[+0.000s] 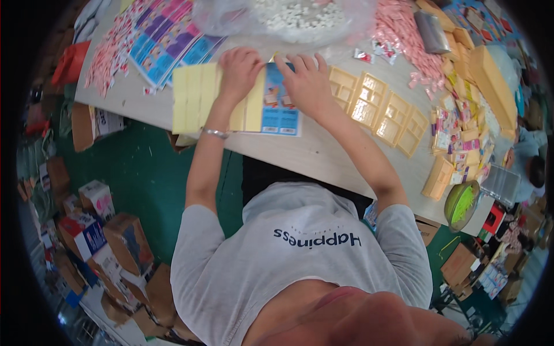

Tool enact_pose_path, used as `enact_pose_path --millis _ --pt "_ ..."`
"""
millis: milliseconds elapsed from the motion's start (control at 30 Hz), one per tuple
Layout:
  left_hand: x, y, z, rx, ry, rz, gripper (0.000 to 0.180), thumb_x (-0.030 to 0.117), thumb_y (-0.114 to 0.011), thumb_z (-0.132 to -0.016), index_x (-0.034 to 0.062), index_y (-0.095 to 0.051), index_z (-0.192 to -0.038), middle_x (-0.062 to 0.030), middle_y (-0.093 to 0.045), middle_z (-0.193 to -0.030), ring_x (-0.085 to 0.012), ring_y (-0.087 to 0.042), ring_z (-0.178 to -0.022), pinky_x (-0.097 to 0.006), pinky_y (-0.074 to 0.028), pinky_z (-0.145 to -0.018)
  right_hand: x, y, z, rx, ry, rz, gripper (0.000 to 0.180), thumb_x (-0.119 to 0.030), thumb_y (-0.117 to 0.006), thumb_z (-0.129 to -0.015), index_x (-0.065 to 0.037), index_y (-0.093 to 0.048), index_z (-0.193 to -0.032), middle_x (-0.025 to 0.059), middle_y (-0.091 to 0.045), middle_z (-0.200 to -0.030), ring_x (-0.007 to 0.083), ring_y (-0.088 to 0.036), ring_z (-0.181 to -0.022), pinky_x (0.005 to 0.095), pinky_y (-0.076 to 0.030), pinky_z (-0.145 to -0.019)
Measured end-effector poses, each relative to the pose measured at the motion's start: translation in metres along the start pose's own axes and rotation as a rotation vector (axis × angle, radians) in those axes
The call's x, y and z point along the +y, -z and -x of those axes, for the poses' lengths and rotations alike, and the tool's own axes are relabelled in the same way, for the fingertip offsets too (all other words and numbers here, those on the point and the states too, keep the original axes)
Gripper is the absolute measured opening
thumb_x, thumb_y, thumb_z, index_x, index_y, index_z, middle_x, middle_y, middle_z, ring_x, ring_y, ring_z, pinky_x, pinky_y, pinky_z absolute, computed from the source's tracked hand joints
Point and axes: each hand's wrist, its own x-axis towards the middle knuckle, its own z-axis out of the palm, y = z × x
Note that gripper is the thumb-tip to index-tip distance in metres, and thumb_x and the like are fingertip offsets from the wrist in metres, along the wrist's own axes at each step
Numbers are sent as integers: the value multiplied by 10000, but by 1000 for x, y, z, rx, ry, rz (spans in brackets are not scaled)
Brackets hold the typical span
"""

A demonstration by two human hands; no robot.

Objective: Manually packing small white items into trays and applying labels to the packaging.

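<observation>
A sheet of printed blue cards [281,109] lies flat at the table's front edge. Pale yellow strips [193,98] cover its left part, side by side. My left hand [238,69] rests on the strips near their far edge, its fingers curled and closed on the sheet. Lying over the sheet's far right corner is my right hand [307,83], fingers stretched and apart. A tiny yellow bit shows between the two hands at the far edge; what it belongs to I cannot make out. Cream plastic trays with compartments [369,99] sit just right of my right hand.
Behind the sheet, a clear bag of small white pieces [300,20] spreads out. Pink packets [398,29] are heaped at the far right, and more printed sheets [167,43] at the far left. A bowl with green contents [461,205] stands at the right edge. Cardboard boxes [128,242] crowd the floor.
</observation>
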Motion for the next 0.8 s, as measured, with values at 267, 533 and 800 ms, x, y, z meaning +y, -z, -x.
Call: enact_pose_path --millis 267,533,800 --pt "3 8 -23 -37 37 -56 178 206 -746 -857 129 -696 -1009 -85 -615 -1210 -301 -545 -1160 -459 -356 -1012 104 38 49 -243 -131 39 490 -239 -752 -825 -152 -629 -1291 69 -595 -1325 271 -504 -1302 576 -322 -1112" --pt "96 -17 -134 124 -112 171 117 137 -747 -867 73 -684 -791 -40 -683 -764 -256 -658 -753 -375 -459 -733 305 38 -17 33 -452 178 406 -342 -644 -931 -132 -649 -1279 119 -658 -1255 315 -633 -1146 491 -513 -919" --pt "137 -111 -138 -80 -244 -89 486 449 -644 -933 129 -645 -1299 -125 -603 -1406 -330 -600 -1236 -544 -418 -1041 323 5 -7 -116 -263 46 457 -390 -675 -907 -209 -636 -1325 89 -643 -1309 283 -590 -1239 521 -429 -1042"
